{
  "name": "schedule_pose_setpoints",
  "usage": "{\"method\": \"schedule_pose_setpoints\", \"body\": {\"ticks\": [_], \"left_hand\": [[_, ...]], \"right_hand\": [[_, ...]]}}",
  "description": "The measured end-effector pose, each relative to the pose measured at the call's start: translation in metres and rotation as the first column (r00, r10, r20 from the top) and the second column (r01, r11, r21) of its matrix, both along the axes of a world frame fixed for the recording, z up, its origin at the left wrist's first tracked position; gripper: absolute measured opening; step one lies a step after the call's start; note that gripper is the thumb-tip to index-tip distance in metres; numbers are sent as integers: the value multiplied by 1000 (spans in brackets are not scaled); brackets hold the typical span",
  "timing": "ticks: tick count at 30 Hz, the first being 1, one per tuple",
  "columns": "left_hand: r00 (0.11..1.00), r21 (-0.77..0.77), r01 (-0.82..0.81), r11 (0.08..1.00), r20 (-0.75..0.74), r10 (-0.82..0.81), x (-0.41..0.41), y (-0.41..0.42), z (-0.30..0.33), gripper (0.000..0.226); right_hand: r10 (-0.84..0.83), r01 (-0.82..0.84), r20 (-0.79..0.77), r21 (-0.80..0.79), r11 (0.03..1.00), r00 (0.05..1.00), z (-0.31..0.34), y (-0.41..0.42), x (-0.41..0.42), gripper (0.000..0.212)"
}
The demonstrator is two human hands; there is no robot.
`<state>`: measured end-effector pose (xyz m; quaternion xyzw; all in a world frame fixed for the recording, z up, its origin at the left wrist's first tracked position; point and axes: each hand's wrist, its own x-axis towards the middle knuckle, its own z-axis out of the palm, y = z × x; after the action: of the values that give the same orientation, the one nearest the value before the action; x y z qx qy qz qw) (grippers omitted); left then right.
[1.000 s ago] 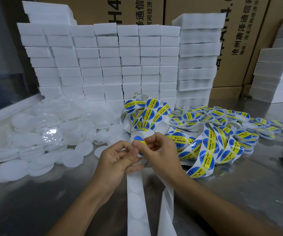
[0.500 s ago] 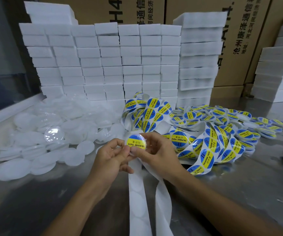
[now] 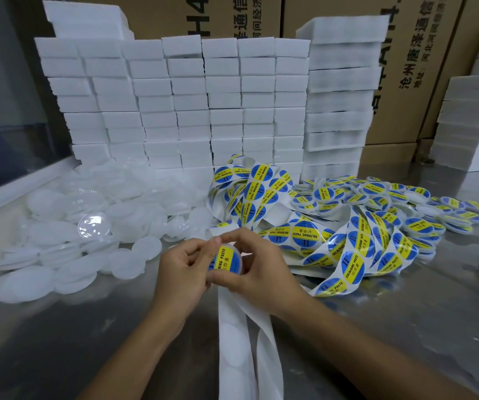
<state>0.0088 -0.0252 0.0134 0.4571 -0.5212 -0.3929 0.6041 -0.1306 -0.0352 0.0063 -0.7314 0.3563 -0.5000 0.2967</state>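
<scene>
At frame centre I had my left hand (image 3: 183,269) and right hand (image 3: 257,269) both pinching one labelled lid (image 3: 226,259), fingers curled round its rim.

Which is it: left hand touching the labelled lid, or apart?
Touching. The head view shows the left hand gripping the labelled lid at its left edge.

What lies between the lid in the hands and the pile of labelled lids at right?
A loose tangle of label strip lies between the lid, pinched by the left hand and right hand, and the labelled pile; above it nothing shows.
</scene>
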Motion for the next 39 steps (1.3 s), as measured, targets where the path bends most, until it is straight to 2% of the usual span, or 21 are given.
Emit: {"method": "schedule_pose_setpoints", "body": {"ticks": [3, 5, 7, 9, 11, 14, 17, 20, 25, 26, 29, 30, 31, 33, 35, 37, 39], "left_hand": [[999, 19, -2, 1000, -36, 3, -3, 2, 3, 37], [992, 55, 38, 998, -122, -31, -6, 1, 3, 39], [989, 74, 51, 996, -142, -41, -8, 1, 1, 28], [998, 70, -9, 998, -55, 13, -9, 0, -2, 10], [998, 69, -62, 996, 21, 61, -9, 0, -6, 5], [998, 111, -44, 993, 39, 40, -8, -1, -8, 13], [1000, 139, 4, 990, 29, -8, -8, 0, -9, 17], [998, 145, 64, 987, 11, -67, -9, 0, -8, 21], [999, 160, 52, 986, 4, -53, -5, -2, -7, 40], [999, 166, 45, 985, -2, -46, -4, -2, -7, 45], [999, 187, 37, 982, -5, -36, -1, -3, -4, 55], [999, 191, 41, 981, 4, -42, 0, -3, -3, 55], [998, 192, 53, 980, 12, -56, 0, -2, -3, 55], [997, 191, 72, 979, 22, -77, -1, -1, -2, 52], [998, 192, 65, 979, 6, -68, -3, 0, -2, 44], [997, 194, 69, 979, -32, -64, -5, -1, -2, 34], [997, 200, 68, 978, -44, -60, -6, -1, -2, 28]], "right_hand": [[-42, 36, 78, 75, 997, 996, 2, 1, 0, 32], [-87, 70, 155, 115, 991, 984, 3, 1, -2, 29], [-132, 94, 242, 162, 982, 961, 5, -2, -6, 21], [-180, 122, 297, 204, 971, 938, 6, -5, -10, 7], [-192, 97, 364, 265, 960, 912, 7, -8, -12, 15], [-184, -16, 461, 396, 918, 868, 7, -11, -12, 33], [-215, -95, 547, 483, 871, 809, 6, -11, -16, 35], [-239, -64, 500, 515, 855, 832, 6, -12, -18, 33], [-244, 40, 394, 460, 887, 886, 6, -15, -18, 13], [-240, 46, 378, 456, 889, 894, 7, -16, -18, 19], [-261, 120, 251, 468, 876, 932, 9, -15, -20, 57], [-257, 125, 228, 470, 874, 939, 9, -15, -19, 62], [-236, 101, 235, 473, 875, 943, 10, -15, -20, 60], [-188, 47, 265, 462, 886, 946, 10, -14, -19, 42], [-204, 142, 153, 342, 929, 967, 9, -12, -19, 22], [-234, 224, 24, 209, 952, 972, 7, -11, -19, 23], [-233, 232, -15, 172, 957, 972, 7, -10, -18, 22]]}}
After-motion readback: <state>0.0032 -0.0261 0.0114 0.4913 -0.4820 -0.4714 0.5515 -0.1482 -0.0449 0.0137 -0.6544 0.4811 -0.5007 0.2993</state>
